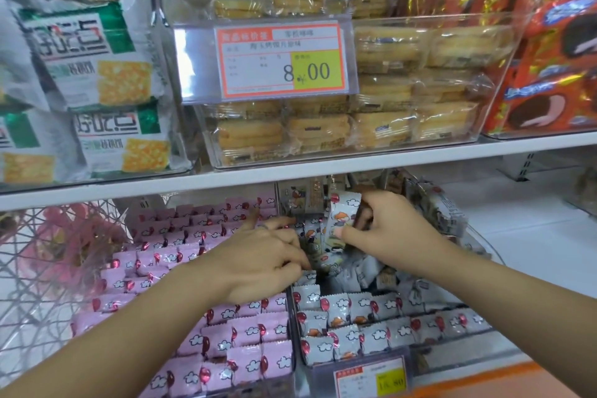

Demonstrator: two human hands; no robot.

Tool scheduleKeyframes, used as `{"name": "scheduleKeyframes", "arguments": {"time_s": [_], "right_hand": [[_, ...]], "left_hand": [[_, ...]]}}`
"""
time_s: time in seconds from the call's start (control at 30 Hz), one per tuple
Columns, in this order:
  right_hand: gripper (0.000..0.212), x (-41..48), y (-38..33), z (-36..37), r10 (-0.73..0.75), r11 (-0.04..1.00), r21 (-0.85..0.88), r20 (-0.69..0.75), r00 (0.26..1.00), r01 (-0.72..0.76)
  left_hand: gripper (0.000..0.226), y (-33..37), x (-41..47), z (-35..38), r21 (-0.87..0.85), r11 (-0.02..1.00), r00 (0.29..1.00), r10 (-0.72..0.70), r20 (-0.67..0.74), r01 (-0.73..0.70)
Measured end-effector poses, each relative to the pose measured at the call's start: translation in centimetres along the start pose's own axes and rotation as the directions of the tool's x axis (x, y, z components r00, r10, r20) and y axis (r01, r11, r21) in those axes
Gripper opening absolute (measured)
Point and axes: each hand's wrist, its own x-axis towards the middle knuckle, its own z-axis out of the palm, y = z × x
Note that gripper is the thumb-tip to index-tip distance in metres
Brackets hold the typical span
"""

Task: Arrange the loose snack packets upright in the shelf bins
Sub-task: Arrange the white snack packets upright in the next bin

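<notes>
At the frame's lower middle, our right hand (pixel 387 229) pinches a white packet (pixel 342 213) over the bin (pixel 294 326); we cannot tell if our left hand (pixel 265 262) grips. The front rows (pixel 355 329) stand up; the back heap (pixel 365 271) waits

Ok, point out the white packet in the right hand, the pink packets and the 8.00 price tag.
white packet (pixel 343 212): head view, on its printed front, upper half.
pink packets (pixel 248 333): head view, on one packet near the front rows.
price tag (pixel 281 58): head view, on its white middle.
</notes>
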Motion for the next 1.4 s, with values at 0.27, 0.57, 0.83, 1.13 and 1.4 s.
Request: {"name": "scheduleKeyframes", "arguments": {"time_s": [0.27, 0.57, 0.83, 1.13, 1.4], "right_hand": [[0.038, 1.4, -0.2, 3.2, -0.016, 0.997, 0.072, 0.056, 0.998, 0.012], [0.039, 4.1, 0.8, 5.7, 0.073, 0.997, -0.011, 0.345, 0.936, -0.074], [0.033, 5.4, 1.3, 6.3, 0.244, 0.966, -0.042, 0.489, 0.837, -0.256], [0.019, 4.8, 1.2, 5.3, 0.113, 0.994, -0.062, 0.554, 0.825, -0.094], [0.089, 4.4, 2.4, 2.0, 0.13, 0.951, -0.282, 0.742, 0.658, 0.13]], "left_hand": [[0.06, -0.1, -0.1, 0.2, 0.006, 1.0, 0.999, 0.014, -0.048, -0.014], [0.048, -0.7, -1.9, 1.0, -0.322, 0.946, 0.956, -0.069, -0.286, -0.028], [0.052, 0.6, -2.5, 2.4, -0.478, 0.862, 0.94, -0.287, -0.182, 0.17], [0.037, -0.1, 0.9, 0.4, -0.229, 0.952, 0.957, -0.243, -0.158, 0.204], [0.043, -1.3, 1.3, 0.8, -0.178, 0.974, 0.971, -0.167, -0.168, 0.137]]}}
